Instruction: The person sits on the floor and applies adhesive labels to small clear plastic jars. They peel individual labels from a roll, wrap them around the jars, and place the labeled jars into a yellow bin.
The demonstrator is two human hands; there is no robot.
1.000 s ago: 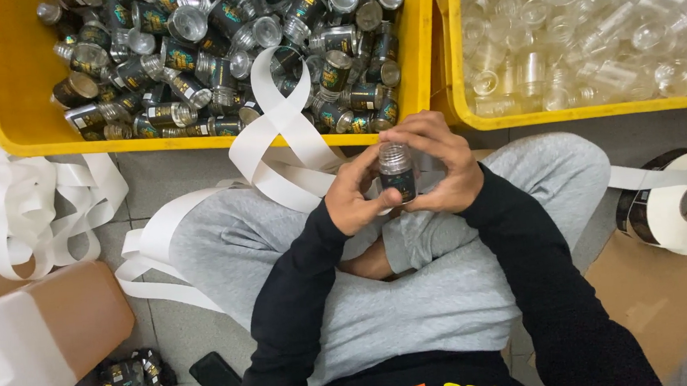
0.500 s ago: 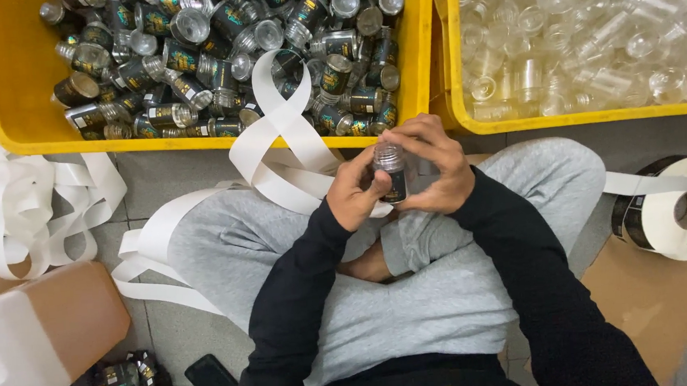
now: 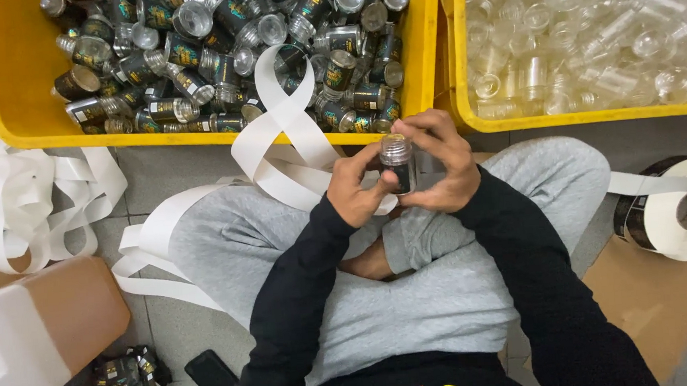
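A small clear jar [image 3: 396, 163], partly wrapped in a dark label, was held upright between both hands above the lap, just short of the near rim of the yellow crate [image 3: 6, 96] of already labelled jars [image 3: 220, 48]. It was judged to be light, rigid and smooth-walled, likely slippery where bare and best gripped around its sides rather than at the open mouth, so that the label could be pressed flat. The left hand [image 3: 357, 190] was closed against the jar's left wall, thumb laid along it; the right hand [image 3: 443, 162] was curled round the right wall and over the back, fingers pressed together on it. Neither hand was spread. A white backing strip [image 3: 291, 132] was draped from behind the grip over the crate edge. Farther right of the grip, a second yellow crate [image 3: 465, 88] held unlabelled clear jars [image 3: 582, 31], and a label roll [image 3: 675, 210] lay well apart to the right.
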